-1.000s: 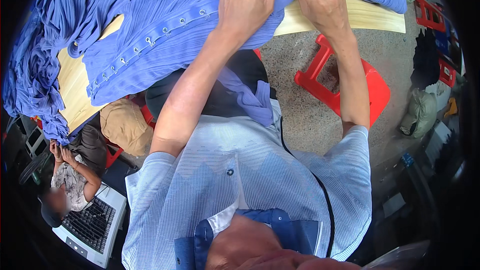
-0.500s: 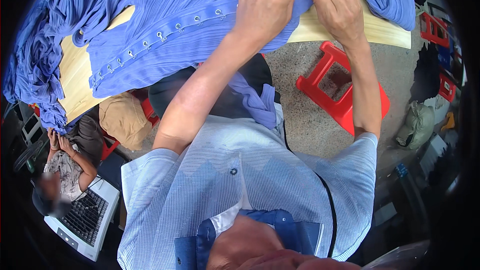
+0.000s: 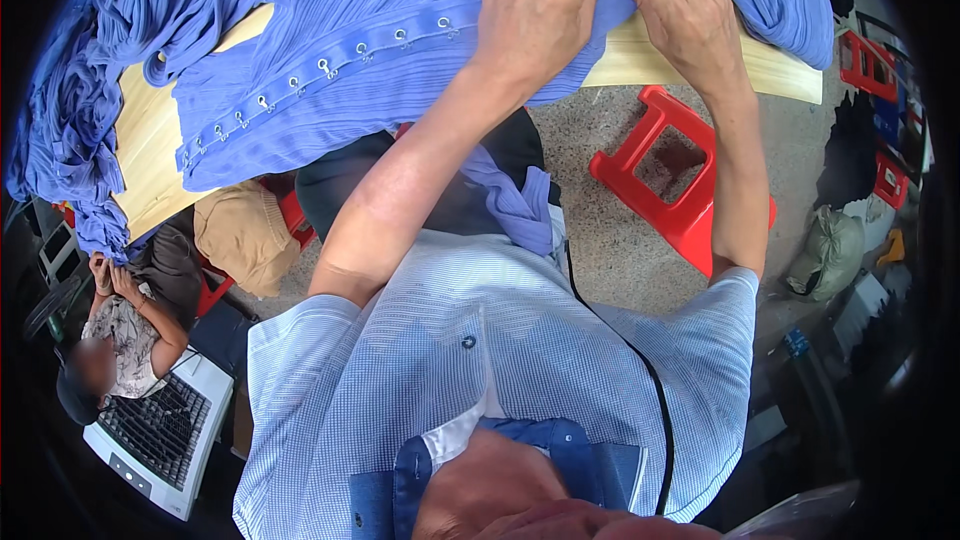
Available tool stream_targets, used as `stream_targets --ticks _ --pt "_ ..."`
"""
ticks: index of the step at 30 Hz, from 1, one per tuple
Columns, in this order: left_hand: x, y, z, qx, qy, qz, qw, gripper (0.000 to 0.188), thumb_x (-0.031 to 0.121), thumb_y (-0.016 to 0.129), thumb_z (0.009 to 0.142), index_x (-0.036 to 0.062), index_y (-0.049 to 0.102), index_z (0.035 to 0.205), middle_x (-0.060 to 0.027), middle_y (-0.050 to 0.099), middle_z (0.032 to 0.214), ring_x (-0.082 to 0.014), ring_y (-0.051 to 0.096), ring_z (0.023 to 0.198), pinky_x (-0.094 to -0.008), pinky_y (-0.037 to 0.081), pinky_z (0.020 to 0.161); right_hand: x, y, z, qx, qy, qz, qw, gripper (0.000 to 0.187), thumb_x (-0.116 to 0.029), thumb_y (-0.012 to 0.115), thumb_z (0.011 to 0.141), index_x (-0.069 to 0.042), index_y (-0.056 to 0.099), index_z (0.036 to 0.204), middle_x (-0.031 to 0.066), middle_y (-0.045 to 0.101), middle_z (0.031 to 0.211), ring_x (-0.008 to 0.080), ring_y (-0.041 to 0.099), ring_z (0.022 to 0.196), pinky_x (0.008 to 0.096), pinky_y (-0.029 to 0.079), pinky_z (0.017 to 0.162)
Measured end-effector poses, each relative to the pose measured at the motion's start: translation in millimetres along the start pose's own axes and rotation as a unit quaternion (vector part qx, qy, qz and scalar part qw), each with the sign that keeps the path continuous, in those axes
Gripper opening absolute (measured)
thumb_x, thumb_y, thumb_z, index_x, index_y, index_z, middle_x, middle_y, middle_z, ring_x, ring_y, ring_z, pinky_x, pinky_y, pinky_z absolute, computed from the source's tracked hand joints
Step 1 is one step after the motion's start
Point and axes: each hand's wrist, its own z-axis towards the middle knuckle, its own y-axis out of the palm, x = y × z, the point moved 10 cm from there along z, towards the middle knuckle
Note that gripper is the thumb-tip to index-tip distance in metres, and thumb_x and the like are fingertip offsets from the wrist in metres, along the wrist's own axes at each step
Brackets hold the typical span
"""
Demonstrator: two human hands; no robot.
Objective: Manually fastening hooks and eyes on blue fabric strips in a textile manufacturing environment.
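A blue pleated garment (image 3: 370, 0) lies spread over the pale wooden table (image 3: 150, 135). A slanting band on it carries a row of small ring-shaped metal fasteners (image 3: 324, 67). Both hands are at the garment's upper right edge. My left hand (image 3: 540, 15), with a ring on one finger, pinches the cloth there. Close beside it, my right hand (image 3: 690, 20) pinches the same edge between thumb and finger. The fingers hide most of the spot they grip, so the exact detail between them does not show.
More blue garments are heaped at the table's left (image 3: 65, 120) and far right (image 3: 770, 0). A red stool (image 3: 655, 165) stands on the floor below the right arm. Blue cloth (image 3: 515, 200) lies on my lap. At lower left, a co-worker (image 3: 125, 340) sits near a tan cloth bundle (image 3: 245, 235).
Both hands have shifted slightly right along with the garment's edge, keeping their pinch. The row of fasteners has moved slightly in the picture.
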Motion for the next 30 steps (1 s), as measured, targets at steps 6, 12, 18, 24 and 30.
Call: stream_targets --ticks 6,12,18,24,30 --pt "-6 10 2 -0.041 -0.052 -0.08 0.995 0.003 0.006 0.068 0.099 0.0041 0.067 0.097 -0.0182 0.062 0.093 -0.0434 0.068 0.09 -0.0521 0.057 0.082 5 1 -12 0.052 -0.063 -0.022 0.996 0.016 -0.005 0.08 0.095 -0.005 0.071 0.108 0.0079 0.07 0.099 0.0289 0.069 0.091 0.0411 0.055 0.081" --pt "-15 21 -1 -0.051 -0.091 -0.152 0.983 0.007 0.007 0.068 0.099 0.004 0.071 0.105 -0.0183 0.064 0.095 -0.0438 0.068 0.091 -0.0522 0.057 0.081 -2 -1 -16 0.088 -0.091 -0.075 0.989 0.021 -0.005 0.081 0.092 -0.004 0.074 0.113 0.0081 0.073 0.103 0.028 0.072 0.097 0.0413 0.058 0.085" --pt "23 13 11 -0.089 0.044 0.065 0.993 0.02 0.014 0.075 0.1 0.012 0.077 0.12 -0.0079 0.071 0.104 -0.0289 0.07 0.092 -0.0417 0.056 0.08 14 -4 -56 0.06 -0.081 -0.102 0.99 0.038 -0.01 0.073 0.086 -0.002 0.076 0.123 0.0067 0.074 0.113 0.0264 0.071 0.1 0.0422 0.058 0.088" --pt "20 19 -14 -0.185 0.019 0.067 0.98 0.049 0.033 0.078 0.099 0.0265 0.072 0.147 -0.0062 0.069 0.132 -0.0281 0.064 0.116 -0.0451 0.047 0.1 17 -1 -63 0.045 0.083 0.043 0.995 0.025 -0.005 0.074 0.095 -0.002 0.08 0.119 0.0105 0.077 0.106 0.0285 0.073 0.097 0.0412 0.058 0.087" --pt "18 9 -24 -0.206 0.014 0.078 0.975 0.066 0.036 0.076 0.101 0.0066 0.059 0.157 -0.011 0.066 0.146 -0.0292 0.061 0.13 -0.0499 0.045 0.11 33 17 -53 0.081 0.325 0.128 0.934 0.035 -0.032 0.086 0.097 -0.002 0.082 0.113 0.0158 0.077 0.097 0.0323 0.074 0.09 0.042 0.059 0.082"
